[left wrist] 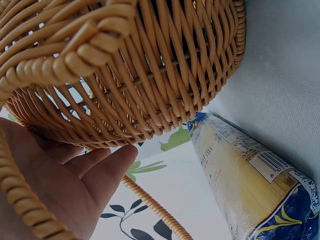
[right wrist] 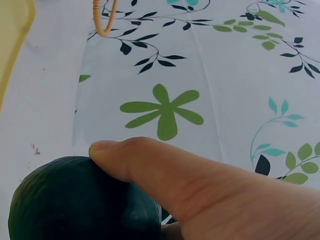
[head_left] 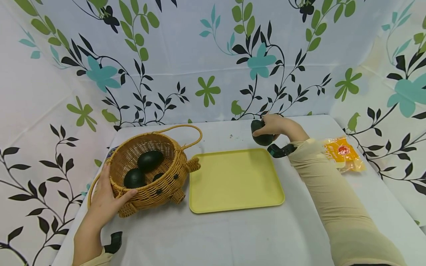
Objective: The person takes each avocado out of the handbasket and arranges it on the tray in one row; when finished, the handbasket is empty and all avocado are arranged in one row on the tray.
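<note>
My right hand grips a dark green avocado above the table, just past the back right corner of the yellow tray. In the right wrist view the thumb presses on the avocado's top. A wicker basket with an animal face stands left of the tray. Two avocados show plainly inside it, with a third dark thing partly hidden by its wall. My left hand rests against the basket's left side, its thumb along the rim and its fingers loosely extended against the outside.
A clear and blue bag of pasta lies behind the basket, mostly hidden in the head view. At the right edge of the table is an orange packet. The basket's looped handle reaches over the tray's back left corner.
</note>
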Action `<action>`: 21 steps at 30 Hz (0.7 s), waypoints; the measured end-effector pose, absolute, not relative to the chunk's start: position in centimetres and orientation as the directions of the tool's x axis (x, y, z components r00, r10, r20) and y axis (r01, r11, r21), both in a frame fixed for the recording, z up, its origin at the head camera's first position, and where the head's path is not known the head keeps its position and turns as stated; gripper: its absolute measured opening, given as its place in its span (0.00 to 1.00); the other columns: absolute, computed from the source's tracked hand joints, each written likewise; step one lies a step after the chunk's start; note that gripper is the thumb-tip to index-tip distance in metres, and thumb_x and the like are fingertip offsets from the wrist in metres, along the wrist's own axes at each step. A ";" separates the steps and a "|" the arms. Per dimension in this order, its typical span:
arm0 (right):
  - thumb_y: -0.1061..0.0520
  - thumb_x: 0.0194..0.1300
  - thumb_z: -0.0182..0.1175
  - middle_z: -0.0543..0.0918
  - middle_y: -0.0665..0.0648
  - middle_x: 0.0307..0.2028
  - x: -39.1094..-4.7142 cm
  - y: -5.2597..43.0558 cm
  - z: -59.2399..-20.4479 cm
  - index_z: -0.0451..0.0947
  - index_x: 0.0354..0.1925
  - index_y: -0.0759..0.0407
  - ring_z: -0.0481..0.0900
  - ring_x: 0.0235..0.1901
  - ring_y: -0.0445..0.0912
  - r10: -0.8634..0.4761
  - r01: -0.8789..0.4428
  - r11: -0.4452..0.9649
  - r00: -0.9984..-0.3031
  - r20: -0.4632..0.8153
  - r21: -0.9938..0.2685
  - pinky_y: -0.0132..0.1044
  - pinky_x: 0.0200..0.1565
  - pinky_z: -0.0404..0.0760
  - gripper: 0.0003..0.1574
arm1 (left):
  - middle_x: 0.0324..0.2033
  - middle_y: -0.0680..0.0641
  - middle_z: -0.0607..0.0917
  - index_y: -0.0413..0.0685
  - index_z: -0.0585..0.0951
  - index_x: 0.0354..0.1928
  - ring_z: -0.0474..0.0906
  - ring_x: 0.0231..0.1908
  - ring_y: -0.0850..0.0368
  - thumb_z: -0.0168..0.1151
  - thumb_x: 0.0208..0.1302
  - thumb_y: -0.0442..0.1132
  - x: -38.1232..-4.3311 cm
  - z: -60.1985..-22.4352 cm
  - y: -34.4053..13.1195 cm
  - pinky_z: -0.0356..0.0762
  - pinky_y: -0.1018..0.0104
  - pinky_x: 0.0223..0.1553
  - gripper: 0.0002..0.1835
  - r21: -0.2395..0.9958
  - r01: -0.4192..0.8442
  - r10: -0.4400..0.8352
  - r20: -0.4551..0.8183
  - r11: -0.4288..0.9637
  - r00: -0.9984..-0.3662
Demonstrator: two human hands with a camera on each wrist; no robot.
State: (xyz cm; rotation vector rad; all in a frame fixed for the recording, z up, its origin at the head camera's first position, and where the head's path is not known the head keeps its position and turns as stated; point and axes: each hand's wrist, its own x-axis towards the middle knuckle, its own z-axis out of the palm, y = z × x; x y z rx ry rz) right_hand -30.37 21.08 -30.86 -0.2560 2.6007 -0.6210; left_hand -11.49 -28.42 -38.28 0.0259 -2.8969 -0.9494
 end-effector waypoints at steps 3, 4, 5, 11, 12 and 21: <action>0.45 0.59 0.61 0.77 0.69 0.44 -30.4 21.1 -31.3 0.68 0.50 0.70 0.84 0.34 0.52 -0.271 -0.066 0.886 -0.877 -0.396 -0.459 0.40 0.32 0.85 0.33 | 0.74 0.41 0.31 0.53 0.28 0.73 0.35 0.70 0.27 0.64 0.57 0.56 -11.5 -38.3 -28.4 0.45 0.21 0.57 0.60 0.594 0.015 -0.043 0.084 0.804 -0.996; 0.45 0.59 0.61 0.78 0.68 0.43 -30.4 21.1 -31.4 0.69 0.50 0.70 0.84 0.33 0.52 -0.269 -0.064 0.886 -0.877 -0.399 -0.459 0.40 0.32 0.85 0.33 | 0.74 0.41 0.31 0.53 0.28 0.73 0.35 0.70 0.27 0.64 0.57 0.56 -11.5 -38.3 -28.4 0.45 0.21 0.57 0.60 0.596 0.016 -0.043 0.084 0.803 -0.996; 0.45 0.59 0.61 0.78 0.68 0.43 -30.4 21.2 -31.5 0.69 0.49 0.70 0.84 0.33 0.51 -0.267 -0.061 0.887 -0.876 -0.402 -0.457 0.40 0.32 0.85 0.32 | 0.74 0.41 0.31 0.53 0.28 0.73 0.35 0.70 0.27 0.64 0.57 0.56 -11.5 -38.3 -28.4 0.45 0.21 0.57 0.60 0.597 0.016 -0.043 0.085 0.802 -0.995; 0.45 0.59 0.61 0.80 0.66 0.39 -30.5 21.3 -31.9 0.72 0.44 0.70 0.84 0.31 0.50 -0.268 -0.060 0.889 -0.872 -0.409 -0.454 0.38 0.29 0.85 0.30 | 0.74 0.41 0.31 0.54 0.28 0.73 0.35 0.70 0.27 0.64 0.56 0.56 -11.5 -38.3 -28.5 0.45 0.21 0.57 0.60 0.598 0.013 -0.046 0.083 0.801 -0.995; 0.45 0.59 0.61 0.80 0.66 0.38 -30.5 21.3 -32.0 0.72 0.44 0.70 0.83 0.31 0.50 -0.268 -0.060 0.889 -0.872 -0.410 -0.454 0.38 0.29 0.85 0.30 | 0.74 0.41 0.31 0.54 0.28 0.73 0.35 0.70 0.27 0.64 0.56 0.56 -11.5 -38.3 -28.5 0.45 0.21 0.57 0.60 0.597 0.012 -0.047 0.083 0.802 -0.995; 0.44 0.59 0.61 0.79 0.66 0.39 -30.5 21.3 -32.3 0.71 0.44 0.70 0.83 0.31 0.50 -0.260 -0.057 0.895 -0.872 -0.414 -0.443 0.39 0.29 0.85 0.30 | 0.74 0.40 0.32 0.53 0.28 0.73 0.36 0.70 0.27 0.64 0.56 0.56 -11.6 -38.3 -28.6 0.45 0.21 0.57 0.60 0.596 0.017 -0.045 0.090 0.803 -0.995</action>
